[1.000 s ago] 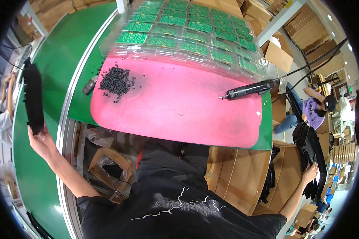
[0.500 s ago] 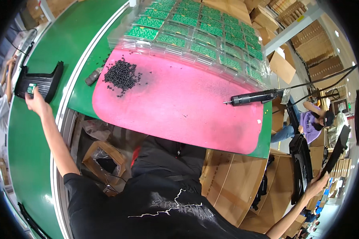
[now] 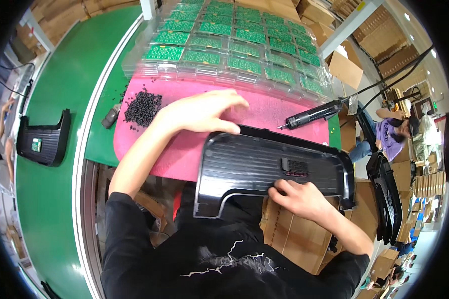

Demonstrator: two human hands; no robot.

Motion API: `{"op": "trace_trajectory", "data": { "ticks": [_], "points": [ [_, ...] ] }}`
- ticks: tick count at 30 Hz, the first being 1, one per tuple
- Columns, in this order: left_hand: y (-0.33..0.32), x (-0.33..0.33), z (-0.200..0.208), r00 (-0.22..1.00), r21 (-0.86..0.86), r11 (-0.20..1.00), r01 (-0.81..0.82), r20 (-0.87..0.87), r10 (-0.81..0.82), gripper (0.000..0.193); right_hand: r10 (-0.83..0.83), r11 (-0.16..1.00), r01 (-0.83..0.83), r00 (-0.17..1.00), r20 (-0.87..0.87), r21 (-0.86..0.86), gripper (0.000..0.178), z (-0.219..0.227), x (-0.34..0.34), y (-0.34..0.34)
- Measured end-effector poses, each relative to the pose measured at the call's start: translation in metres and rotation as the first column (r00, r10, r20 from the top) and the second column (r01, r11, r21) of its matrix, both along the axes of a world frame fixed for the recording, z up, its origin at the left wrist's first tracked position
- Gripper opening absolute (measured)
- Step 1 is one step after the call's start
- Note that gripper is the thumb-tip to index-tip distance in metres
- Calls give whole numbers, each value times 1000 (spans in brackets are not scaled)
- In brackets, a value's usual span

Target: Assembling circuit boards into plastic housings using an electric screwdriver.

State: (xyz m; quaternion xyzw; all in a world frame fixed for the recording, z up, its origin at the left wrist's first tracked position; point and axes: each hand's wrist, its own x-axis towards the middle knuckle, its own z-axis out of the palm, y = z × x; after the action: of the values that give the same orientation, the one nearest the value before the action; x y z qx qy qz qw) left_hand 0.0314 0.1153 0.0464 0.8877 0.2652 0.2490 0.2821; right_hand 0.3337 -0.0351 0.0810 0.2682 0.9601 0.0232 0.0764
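Note:
A black ribbed plastic housing [image 3: 249, 162] with a small grille lies over the near edge of the pink mat [image 3: 177, 154], reaching out toward my body. My right hand [image 3: 304, 199] grips its near edge, fingers curled at the edge below the grille. Above its far left corner is my left hand [image 3: 204, 112], fingers apart, the thumb close to the far edge; whether it touches cannot be told. On the green conveyor belt at left, a second black housing [image 3: 50, 147] carries a small green circuit board [image 3: 36, 144].
Small black screws [image 3: 142, 108] are heaped on the mat's left. An electric screwdriver [image 3: 314, 114] lies at its right, cable trailing. Clear trays [image 3: 209, 72] of green circuit boards stand behind. More black housings [image 3: 384, 199] are stacked at right. Another person [image 3: 389, 134] sits beyond.
My left hand has left the small board on the belt's housing and come over the mat. My right hand has brought a black housing from the far right to in front of me.

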Motion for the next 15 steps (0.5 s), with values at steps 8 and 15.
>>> {"op": "trace_trajectory", "data": {
  "ticks": [8,15],
  "points": [
    [8,-2,-21,988,-71,992,-100,-124,91,18,-81,979,130,957,-279,158,22,21,-51,136],
    [13,-4,-23,964,15,969,-245,-102,245,14,-335,821,421,903,-270,387,58,-15,-81,324]
  ]
}}
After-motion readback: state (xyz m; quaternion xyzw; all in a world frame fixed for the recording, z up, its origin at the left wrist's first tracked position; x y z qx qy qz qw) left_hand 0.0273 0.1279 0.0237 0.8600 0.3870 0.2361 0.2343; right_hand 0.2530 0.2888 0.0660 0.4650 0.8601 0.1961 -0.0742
